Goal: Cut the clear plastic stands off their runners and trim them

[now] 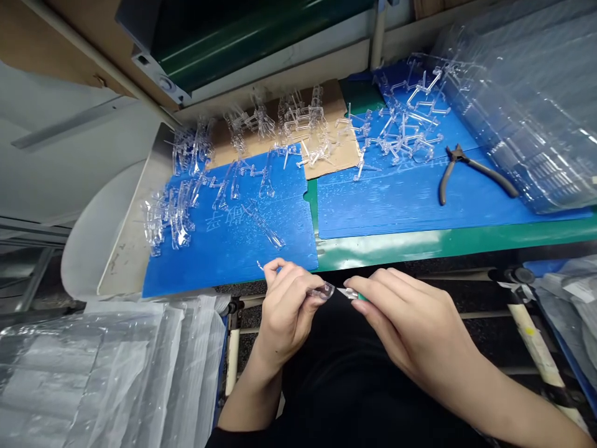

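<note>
My left hand [290, 305] is closed around a clear plastic part [325, 290], whose rounded end sticks out past the thumb toward the right. Between the thumb and fingers of my right hand [410, 311] is a small knife [351, 293] with a metal blade and a bit of green handle showing. The blade points left at the plastic part, close to its end; I cannot tell if they touch. Both hands are in front of the bench edge, above my dark-clothed lap. Nearest to my left hand on the blue sheet [224, 249] lies a single long clear part [265, 227].
Rows of clear plastic parts [180, 211] lie at the left. Tangled clear sprue pieces [405, 134] cover the back right, beside dark-handled nippers [457, 153]. Stacked clear trays [536, 124] stand at the far right. Wrapped plastic sheets [116, 367] are at lower left.
</note>
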### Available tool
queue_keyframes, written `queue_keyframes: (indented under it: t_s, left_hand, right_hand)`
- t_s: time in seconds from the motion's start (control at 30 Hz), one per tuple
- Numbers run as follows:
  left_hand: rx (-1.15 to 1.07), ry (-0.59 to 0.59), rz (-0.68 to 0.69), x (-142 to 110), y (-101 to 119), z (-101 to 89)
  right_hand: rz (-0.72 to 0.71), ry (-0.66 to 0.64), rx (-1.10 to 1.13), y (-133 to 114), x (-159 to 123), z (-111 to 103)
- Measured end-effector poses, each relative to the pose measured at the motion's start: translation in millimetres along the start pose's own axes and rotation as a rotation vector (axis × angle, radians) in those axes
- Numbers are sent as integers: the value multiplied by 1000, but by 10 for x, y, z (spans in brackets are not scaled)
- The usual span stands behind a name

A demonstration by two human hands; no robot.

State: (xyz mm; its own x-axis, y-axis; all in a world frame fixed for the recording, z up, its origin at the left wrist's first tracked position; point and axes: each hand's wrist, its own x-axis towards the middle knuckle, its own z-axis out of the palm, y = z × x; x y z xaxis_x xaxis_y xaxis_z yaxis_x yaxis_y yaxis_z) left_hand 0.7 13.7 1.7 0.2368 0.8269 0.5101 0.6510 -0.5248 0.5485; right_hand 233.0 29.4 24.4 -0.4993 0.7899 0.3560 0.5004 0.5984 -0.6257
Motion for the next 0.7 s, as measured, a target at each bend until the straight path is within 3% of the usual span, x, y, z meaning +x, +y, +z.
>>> queue_keyframes:
  t_s: [0.7]
  left_hand:
    - [69, -3, 13, 31, 83, -17]
  right_hand:
    - [79, -25, 61, -77, -55, 1]
